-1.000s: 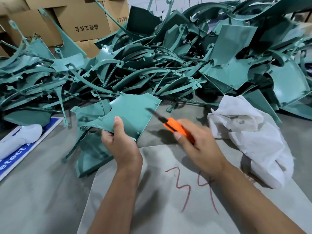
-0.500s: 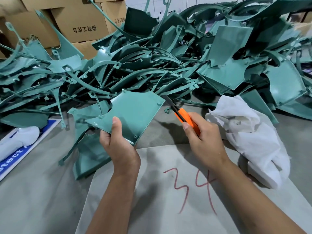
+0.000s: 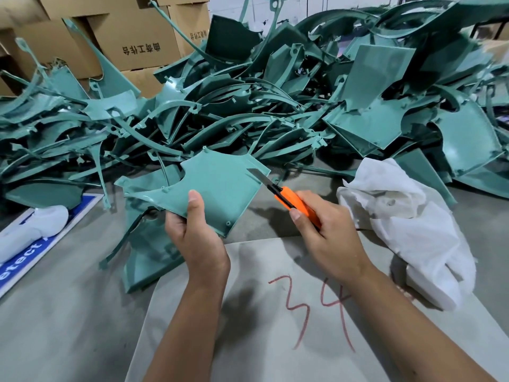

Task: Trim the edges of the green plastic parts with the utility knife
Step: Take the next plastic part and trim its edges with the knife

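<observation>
Lying at the far left of the table (image 3: 68, 312) was a blue sign (image 3: 41, 244) with a white glove (image 3: 33, 230) on it. Next came the left hand (image 3: 197, 244), its thumb and fingers pinching a flat green part (image 3: 217, 188) held up just in front of the big green pile (image 3: 275, 106). The knife (image 3: 289, 198) blade touched the part's right edge. The right hand (image 3: 327, 235) was wrapped tight around the orange handle. A white cloth (image 3: 407, 221) sat at the right.
</observation>
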Demonstrator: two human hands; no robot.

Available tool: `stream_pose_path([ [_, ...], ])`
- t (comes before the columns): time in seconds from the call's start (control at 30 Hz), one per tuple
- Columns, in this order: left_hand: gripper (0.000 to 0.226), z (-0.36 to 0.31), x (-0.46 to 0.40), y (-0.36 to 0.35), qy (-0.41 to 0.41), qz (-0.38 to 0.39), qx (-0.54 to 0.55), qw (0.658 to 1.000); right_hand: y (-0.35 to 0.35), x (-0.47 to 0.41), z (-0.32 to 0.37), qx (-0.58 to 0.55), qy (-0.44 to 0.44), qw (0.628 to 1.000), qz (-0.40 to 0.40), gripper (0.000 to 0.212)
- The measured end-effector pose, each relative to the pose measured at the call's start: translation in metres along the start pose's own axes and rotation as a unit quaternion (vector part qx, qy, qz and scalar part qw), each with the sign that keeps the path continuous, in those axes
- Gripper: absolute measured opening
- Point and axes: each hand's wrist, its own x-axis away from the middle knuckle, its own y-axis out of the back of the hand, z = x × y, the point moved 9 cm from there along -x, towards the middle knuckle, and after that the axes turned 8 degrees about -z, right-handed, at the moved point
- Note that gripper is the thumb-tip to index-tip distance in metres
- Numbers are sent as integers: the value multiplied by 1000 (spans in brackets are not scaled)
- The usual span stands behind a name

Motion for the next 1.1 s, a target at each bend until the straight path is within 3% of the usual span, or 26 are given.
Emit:
stream_pose_path([
  [0.2,16,-1,1,5,19,-26,0,999,11,-1,-9,6,-35,999,-35,13],
  [0.3,15,2,5,7,66,-59,5,996,13,-1,11,-20,2,999,-34,14],
  [0.5,8,7,12,1,134,-94,11,987,-33,25,56,-45,85,988,117,20],
  [0.63,5,8,19,-3,147,-89,4,985,-44,26,60,-45,96,982,154,15],
  [1.1,10,7,22,-4,194,-97,16,976,-38,26,46,-69,64,987,131,24],
])
